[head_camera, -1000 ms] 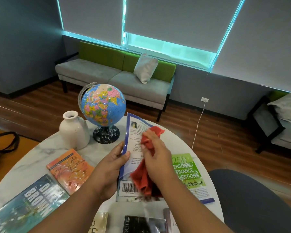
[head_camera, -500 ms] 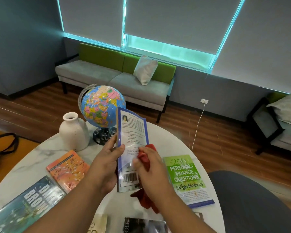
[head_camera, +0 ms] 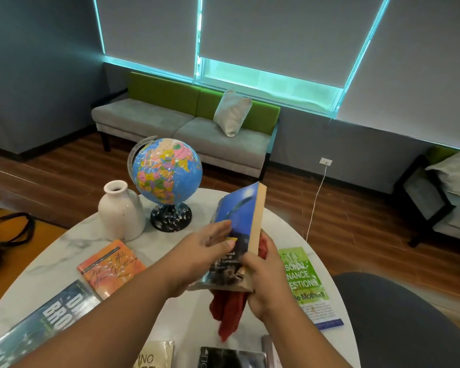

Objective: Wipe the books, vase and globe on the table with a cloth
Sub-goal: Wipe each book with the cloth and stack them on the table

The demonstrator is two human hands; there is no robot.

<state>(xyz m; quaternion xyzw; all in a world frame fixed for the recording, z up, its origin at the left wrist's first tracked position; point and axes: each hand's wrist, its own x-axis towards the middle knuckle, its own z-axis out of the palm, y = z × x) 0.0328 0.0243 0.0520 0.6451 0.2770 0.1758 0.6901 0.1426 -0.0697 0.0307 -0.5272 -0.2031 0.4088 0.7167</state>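
The blue book (head_camera: 241,208) has been turned over since a moment ago: the barcoded back no longer faces the person, and the dark blue front cover does. It is held in the air over the middle of the round marble counter (head_camera: 64,251), between the globe (head_camera: 166,171) and a green book (head_camera: 306,282) lying flat to the right. I judge the job to be in its early part. One side of this book looks dealt with and the other is about to be wiped. The globe, the white vase (head_camera: 120,211) beside it, an orange book (head_camera: 112,266) and the other books along the near edge show no sign either way. The blue book's long axis runs up and away from the person, its top end tipped toward the sofa and its pale page edge facing right. The red cloth (head_camera: 229,312) hangs bunched beneath its lower end. The left hand (head_camera: 205,243) lies with straight fingers flat on the cover. The right hand (head_camera: 266,277) curls round the book's lower page edge, pinching it with the cloth gathered behind.
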